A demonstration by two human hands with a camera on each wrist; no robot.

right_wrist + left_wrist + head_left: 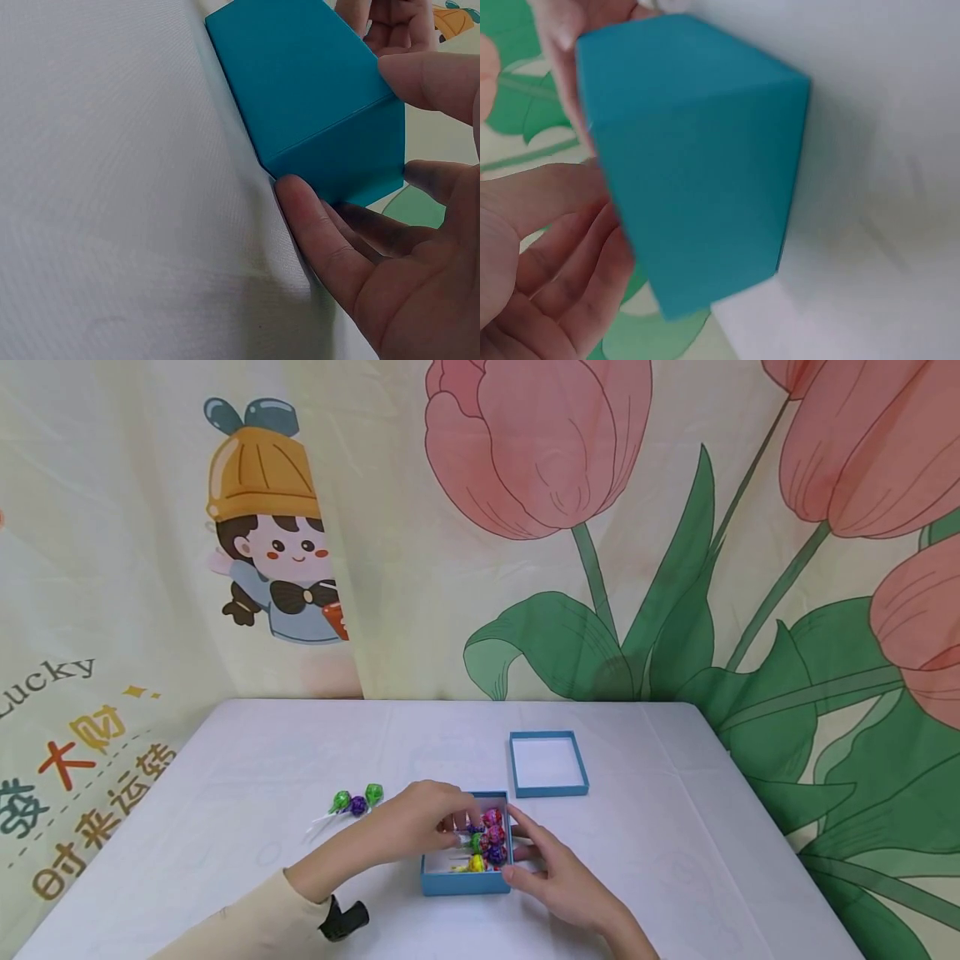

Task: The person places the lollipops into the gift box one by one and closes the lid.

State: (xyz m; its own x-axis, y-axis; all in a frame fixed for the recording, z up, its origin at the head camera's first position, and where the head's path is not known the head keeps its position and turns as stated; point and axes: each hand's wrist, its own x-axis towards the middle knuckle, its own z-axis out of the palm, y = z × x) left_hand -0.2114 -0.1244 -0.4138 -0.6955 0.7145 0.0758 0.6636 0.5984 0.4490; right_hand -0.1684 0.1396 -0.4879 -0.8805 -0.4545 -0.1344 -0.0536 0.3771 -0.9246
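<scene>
A blue open-topped box (pixel 467 883) stands on the table, with several wrapped lollipops (pixel 495 835) in its right part. My left hand (pixel 420 820) reaches over the box's left side, its fingers bent down inside among the lollipops. Its fingertips are hidden behind the box wall in the left wrist view, so whether they pinch a lollipop cannot be told. My right hand (pixel 558 877) holds the box at its right side. In the right wrist view, the right thumb (pixel 427 81) lies at the box's upper edge and the other fingers spread against its side.
A blue-rimmed lid (pixel 550 792) with a white inside lies behind and to the right of the box. To the left, two green lollipops and a purple lollipop (pixel 358 806) lie together on the white table (pixel 645 760). A printed curtain (pixel 405 610) hangs behind the table.
</scene>
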